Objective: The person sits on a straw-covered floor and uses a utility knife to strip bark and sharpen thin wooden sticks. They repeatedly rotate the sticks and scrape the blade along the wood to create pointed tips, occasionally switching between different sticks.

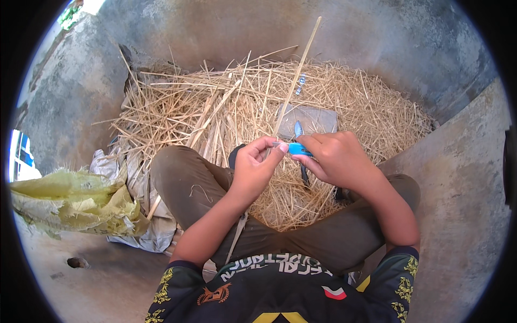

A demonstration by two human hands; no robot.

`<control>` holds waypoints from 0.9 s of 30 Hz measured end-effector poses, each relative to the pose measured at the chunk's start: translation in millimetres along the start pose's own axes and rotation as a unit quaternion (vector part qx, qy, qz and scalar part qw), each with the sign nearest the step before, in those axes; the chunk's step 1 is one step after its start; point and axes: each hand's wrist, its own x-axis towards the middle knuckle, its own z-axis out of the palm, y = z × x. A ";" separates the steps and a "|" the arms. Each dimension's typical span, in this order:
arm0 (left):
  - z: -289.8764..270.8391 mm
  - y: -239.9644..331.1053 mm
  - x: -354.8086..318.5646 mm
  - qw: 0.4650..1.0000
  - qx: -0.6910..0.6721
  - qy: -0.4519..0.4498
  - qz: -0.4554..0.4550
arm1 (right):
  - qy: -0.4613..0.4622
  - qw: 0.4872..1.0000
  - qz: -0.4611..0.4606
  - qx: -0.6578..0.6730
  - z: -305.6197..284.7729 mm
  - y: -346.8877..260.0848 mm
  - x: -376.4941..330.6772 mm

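Note:
My left hand [255, 166] pinches the lower end of a long, thin pale strip, like split bamboo [299, 75]. The strip slants up and away to the right. Facing it, my right hand [336, 159] is closed around a small blue-handled tool [299, 149], whose exact kind I cannot make out. A narrow grey tip of the tool meets the left fingertips, and another blue part rises beside the right index finger. Both hands are close together above my crossed legs. Just beyond them lies a flat grey slab [318, 116] among the shavings.
Loose straw-like shavings [371, 102] cover the ground ahead, with longer split strips [210, 107] piled left. A small shiny blue-and-silver item [300, 84] rests on them. A torn yellowish sack [70, 199] is at left. Curved concrete walls [344, 32] surround me.

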 end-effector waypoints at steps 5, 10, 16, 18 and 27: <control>1.1 0.1 -2.2 1.000 0.020 0.003 0.002 | 0.005 1.000 -0.006 -0.004 0.5 0.2 0.1; 2.2 1.5 -2.2 1.000 0.029 -0.001 -0.005 | 0.009 1.000 0.001 0.007 -1.7 1.3 0.1; -0.1 0.0 -1.1 1.000 0.006 -0.015 -0.015 | 0.015 1.000 0.004 0.003 -4.0 3.4 0.8; -4.5 -1.8 -1.2 0.999 -0.021 -0.023 -0.034 | 0.021 1.000 0.007 0.010 -4.5 3.2 0.5; 3.3 5.5 -1.0 0.999 -0.004 -0.038 -0.023 | 0.020 1.000 0.006 -0.006 -4.0 3.0 -0.7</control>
